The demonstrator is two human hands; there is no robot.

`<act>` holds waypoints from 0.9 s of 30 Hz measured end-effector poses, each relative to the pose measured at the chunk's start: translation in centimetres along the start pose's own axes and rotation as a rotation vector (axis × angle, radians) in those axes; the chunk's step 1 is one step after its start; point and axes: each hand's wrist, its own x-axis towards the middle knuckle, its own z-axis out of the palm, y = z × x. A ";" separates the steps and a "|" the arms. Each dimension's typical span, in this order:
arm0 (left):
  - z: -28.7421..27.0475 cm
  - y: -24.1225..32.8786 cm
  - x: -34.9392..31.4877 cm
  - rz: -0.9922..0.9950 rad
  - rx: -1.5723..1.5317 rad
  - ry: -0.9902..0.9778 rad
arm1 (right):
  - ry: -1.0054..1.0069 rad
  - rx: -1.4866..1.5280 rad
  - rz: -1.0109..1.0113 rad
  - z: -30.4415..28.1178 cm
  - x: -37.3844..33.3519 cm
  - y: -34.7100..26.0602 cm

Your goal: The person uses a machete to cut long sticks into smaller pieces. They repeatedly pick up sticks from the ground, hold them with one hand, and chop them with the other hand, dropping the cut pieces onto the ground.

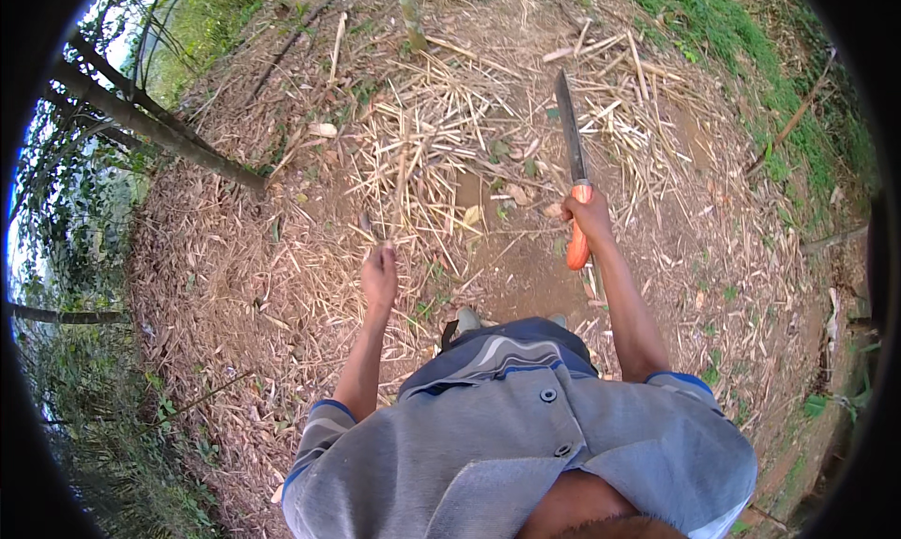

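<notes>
Right hand (589,217): mine, clenched round the orange handle of a machete (573,143); the handle butt sticks out on the near side of my fist.
Machete: in front of me, right of centre; dark blade points far and slightly left, over bare soil (511,276), its tip near the far-right sticks.
Left hand (379,278): mine, fingers closed on a short brownish piece (366,223); stick-like, too small to tell exactly what. Its free end points far and slightly left. Well apart from the machete.
Main sticks (422,135): loose heap of thin pale lengths, crossing each other, far of my left hand and left of the blade.
Far-right sticks (629,98): more pale lengths, scattered right of the blade, some thicker.
Ground (282,304): dry litter and chips, brown soil showing through between my hands.
Upright trunk (410,13): slim, far side, just beyond the heap.
Leaning trunks (155,126): far left.
Grass (723,32): green strip, far right.
</notes>
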 end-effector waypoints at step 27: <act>-1.5 10.8 4.0 0.731 0.743 -0.602 | -0.574 -0.283 -0.101 12.5 -4.8 0.1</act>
